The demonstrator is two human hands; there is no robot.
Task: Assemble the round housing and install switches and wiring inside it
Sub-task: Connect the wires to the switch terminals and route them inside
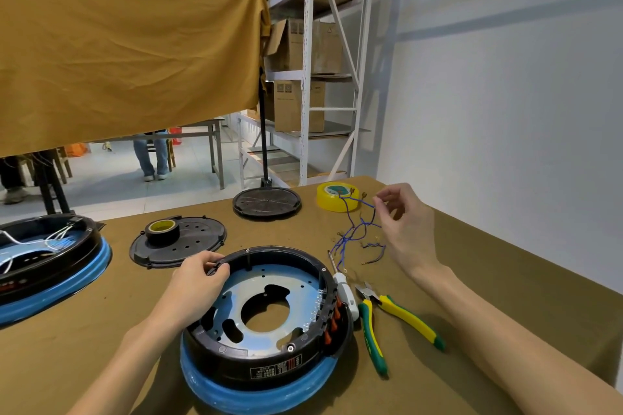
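Nearest on the brown surface point(101, 330), the round housing point(266, 320) sits open side up, a black ring on a blue base with a pale metal plate inside and a row of orange switches point(333, 317) along its right wall. The left hand point(199, 276) forms the left grip at the housing's far-left rim, fingers curled over the black edge and holding it. Just right of the housing lie a white-handled screwdriver point(344, 290), its long axis running away from the viewer with the shaft pointing far-left, and yellow-green pliers point(381, 317), jaws toward the far-left and handles spread toward the near right. Beyond them the blue wiring point(354, 236) trails in a loose tangle from the surface upward to the right hand point(404, 222), raised above the surface well to the right of the housing; this right grip pinches one strand between thumb and fingertips. Farther back rest a flat black perforated cover point(188, 246) carrying a roll of black tape point(161, 231), a roll of yellow tape point(337, 195), and a round black stand base point(266, 202). At the far left sits a second housing point(47, 253) with white wires inside.
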